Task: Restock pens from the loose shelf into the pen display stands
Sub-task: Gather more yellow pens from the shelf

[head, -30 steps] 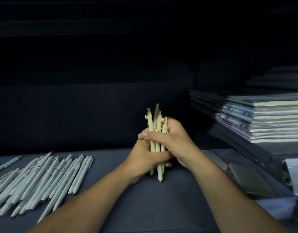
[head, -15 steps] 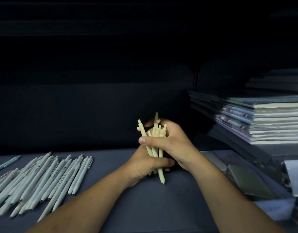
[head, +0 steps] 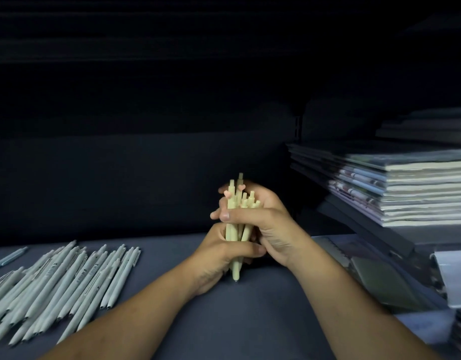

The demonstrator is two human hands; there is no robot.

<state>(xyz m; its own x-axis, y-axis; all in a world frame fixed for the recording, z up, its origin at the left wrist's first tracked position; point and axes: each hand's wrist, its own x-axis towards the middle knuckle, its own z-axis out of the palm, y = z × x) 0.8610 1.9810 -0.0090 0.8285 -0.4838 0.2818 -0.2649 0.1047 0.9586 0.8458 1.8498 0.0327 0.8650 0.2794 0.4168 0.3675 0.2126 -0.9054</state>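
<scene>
A bundle of pale yellow pens stands upright on the dark shelf, tips down, small pink hearts on two of the clips. My left hand grips the lower part of the bundle. My right hand wraps round its upper part, thumb across the front. A loose row of several pale grey pens lies flat on the shelf at the left. No display stand is in view.
A stack of notebooks sits on a slanted rack at the right. Flat booklets lie below it, and a white box corner is at the far right. The shelf back is dark.
The bundle has straightened from a fanned, tilted hold to upright, tips on the shelf. Both hands stay wrapped round it.
</scene>
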